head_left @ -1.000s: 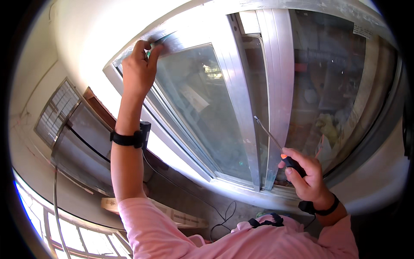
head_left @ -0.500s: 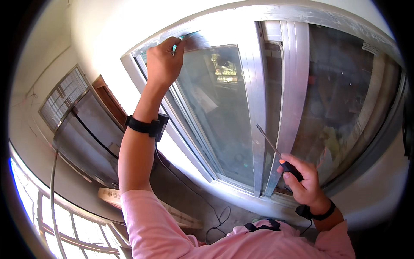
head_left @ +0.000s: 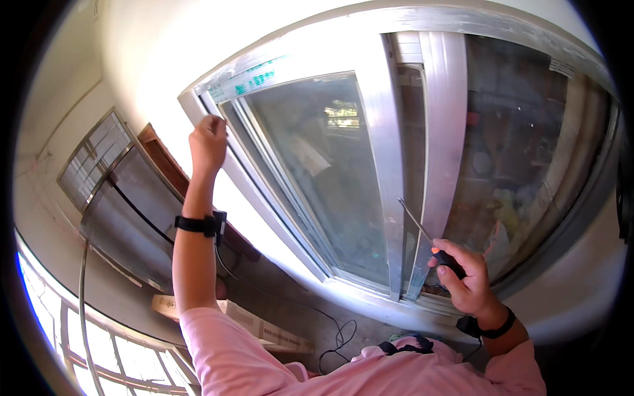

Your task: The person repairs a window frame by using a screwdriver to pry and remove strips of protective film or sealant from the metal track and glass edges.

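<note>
My left hand (head_left: 209,142) is raised beside the upper left of the silver window frame (head_left: 228,148). Its fingers are curled closed; whatever they may hold is hidden. Green markings (head_left: 254,78) show on the top rail of the left sliding sash (head_left: 380,165), above its glass pane (head_left: 323,178). Lower right, my right hand (head_left: 465,274) is wrapped round the dark handle of a screwdriver (head_left: 416,218), which has an orange collar. Its thin metal shaft points up and left in front of the sash uprights.
A second glass pane (head_left: 515,152) fills the window's right side. Down left lie a long cardboard box (head_left: 257,323) and a dark cable (head_left: 340,330) on the floor. A grey panel (head_left: 132,218) leans by the left wall. Black straps circle both my forearms.
My left hand has moved left and down from the sash's top rail to the frame's left edge, uncovering green markings. My right hand still holds the screwdriver, nearly unmoved.
</note>
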Action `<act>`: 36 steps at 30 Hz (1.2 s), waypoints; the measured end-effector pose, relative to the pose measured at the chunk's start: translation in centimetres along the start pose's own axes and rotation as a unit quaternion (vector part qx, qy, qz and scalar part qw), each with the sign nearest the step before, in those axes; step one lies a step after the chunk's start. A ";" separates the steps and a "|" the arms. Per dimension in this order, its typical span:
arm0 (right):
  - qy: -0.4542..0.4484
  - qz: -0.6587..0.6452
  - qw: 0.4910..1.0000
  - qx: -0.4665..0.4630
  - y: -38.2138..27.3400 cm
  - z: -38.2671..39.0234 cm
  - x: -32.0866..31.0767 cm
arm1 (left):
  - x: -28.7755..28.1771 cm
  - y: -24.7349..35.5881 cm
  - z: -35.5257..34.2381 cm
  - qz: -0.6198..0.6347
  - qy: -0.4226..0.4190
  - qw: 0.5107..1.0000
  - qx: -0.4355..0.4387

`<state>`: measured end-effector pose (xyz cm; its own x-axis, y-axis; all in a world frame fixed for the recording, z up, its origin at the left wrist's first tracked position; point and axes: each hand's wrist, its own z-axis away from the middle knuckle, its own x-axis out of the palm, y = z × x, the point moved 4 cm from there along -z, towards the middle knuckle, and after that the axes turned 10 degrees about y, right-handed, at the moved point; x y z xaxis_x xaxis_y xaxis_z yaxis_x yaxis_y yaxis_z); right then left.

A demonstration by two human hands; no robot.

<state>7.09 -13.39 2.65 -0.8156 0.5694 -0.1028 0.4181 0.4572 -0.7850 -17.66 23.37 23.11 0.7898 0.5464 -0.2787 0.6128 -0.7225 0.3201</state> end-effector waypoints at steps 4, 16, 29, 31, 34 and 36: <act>-0.008 0.015 1.000 0.023 0.6 0.3 0.0 | 0.6 -5.3 6.1 -0.051 -0.130 0.990 0.008; -0.008 0.038 0.992 0.124 3.3 5.5 -1.5 | 1.6 -21.0 39.2 -0.137 -0.618 0.744 -0.215; 0.140 0.120 0.950 0.251 4.9 14.2 -10.8 | 7.6 -3.0 41.4 0.122 -0.357 0.926 -0.019; 0.158 0.088 0.947 0.265 4.8 15.2 -11.5 | 8.5 4.4 39.2 0.206 -0.287 0.934 -0.048; 0.168 0.095 0.948 0.252 4.4 16.3 -12.6 | 10.0 11.1 38.2 0.270 -0.201 0.941 -0.026; 0.179 0.098 0.949 0.241 4.4 17.5 -13.5 | 10.6 13.3 38.9 0.251 -0.167 0.952 -0.046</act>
<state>12.98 -31.03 -10.04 -0.5167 0.8464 -0.1289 0.2452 0.0021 -0.9695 -2.13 3.06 -10.77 0.9406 -0.0348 -0.3377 0.1723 -0.8082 0.5632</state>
